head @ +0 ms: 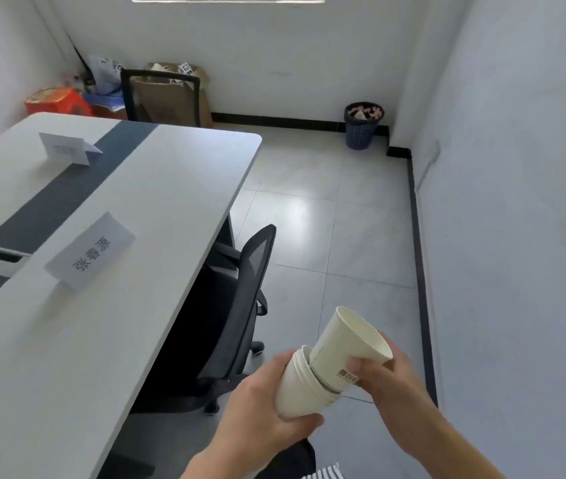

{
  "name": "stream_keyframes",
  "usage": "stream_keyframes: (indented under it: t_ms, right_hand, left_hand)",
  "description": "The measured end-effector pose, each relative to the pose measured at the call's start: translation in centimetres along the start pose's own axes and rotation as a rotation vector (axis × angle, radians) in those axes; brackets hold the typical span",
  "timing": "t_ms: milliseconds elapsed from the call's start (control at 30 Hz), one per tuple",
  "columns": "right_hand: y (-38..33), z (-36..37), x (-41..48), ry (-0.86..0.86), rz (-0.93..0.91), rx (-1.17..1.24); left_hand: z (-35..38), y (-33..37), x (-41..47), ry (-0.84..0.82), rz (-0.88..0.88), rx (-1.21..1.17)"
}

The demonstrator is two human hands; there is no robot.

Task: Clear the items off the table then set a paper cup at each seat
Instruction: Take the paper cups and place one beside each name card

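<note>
1. The tabletop was the biggest thing. It filled the left side. Only two folded name cards stood on it, the near name card and the far name card, so I judged the clearing part mostly done. No cup stood at any seat yet.
2. The floor to the right was open and shiny, with lots of room to walk between the tabletop and the wall.
3. The black chair sat tucked at the long edge of the tabletop. A foot could catch its wheels when walking past.
4. The stack of cups was held in the air, right of the tabletop's edge and well apart from it. The left hand was wrapped around its lower part.
5. The top cup was partly out and tilted. The right hand pinched it near the rim.
6. A hard pull could bring two cups out stuck together, or the squeezed cup could bend. A loose hold could drop cups on the floor.
</note>
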State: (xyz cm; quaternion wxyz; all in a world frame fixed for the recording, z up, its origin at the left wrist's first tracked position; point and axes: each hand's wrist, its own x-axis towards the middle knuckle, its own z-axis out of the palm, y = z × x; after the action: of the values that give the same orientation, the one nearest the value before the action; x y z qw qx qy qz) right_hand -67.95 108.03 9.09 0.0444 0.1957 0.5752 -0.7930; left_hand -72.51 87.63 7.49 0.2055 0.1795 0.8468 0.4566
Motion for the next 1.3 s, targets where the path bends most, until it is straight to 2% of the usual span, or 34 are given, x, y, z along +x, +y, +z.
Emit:
stream_keyframes:
  t_ms: [133, 267, 467, 633, 767, 933, 1100, 1300]
  right_hand:
    - [-4.9, -4.0, 6.4, 0.158, -0.102, 0.167]
    - [-9.0, -7.7, 11.2, 0.281, -0.161, 0.1]
    - [-10.2, -13.2, 16.0, 0.43, -0.059, -0.083]
    - [-12.3, -19.7, 23.1, 0.45, 0.026, -0.158]
    - [-16.4, -24.3, 30.9, 0.392, 0.04, -0.217]
    - [-23.3, -26.5, 42.0, 0.202, 0.022, -0.325]
    - [-27.8, -24.0, 53.0, 0.006, -0.012, -0.394]
    - [-28.4, -17.2, 62.5, -0.148, -0.027, -0.453]
  left_hand:
    - [-1.2, 1.6, 8.7, -0.055, 0.003, -0.023]
    - [-3.4, 3.3, 16.8, -0.082, 0.007, -0.037]
    - [-3.9, 5.5, 27.2, -0.103, 0.008, -0.052]
    - [-2.2, 6.8, 35.9, -0.026, -0.043, -0.071]
    - [-1.1, 8.8, 42.5, 0.072, -0.091, -0.122]
    - [-1.8, 11.3, 48.5, 0.219, -0.128, -0.153]
    - [-3.9, 10.3, 50.9, 0.418, -0.261, -0.235]
    - [-8.0, 5.8, 54.6, 0.619, -0.385, -0.3]
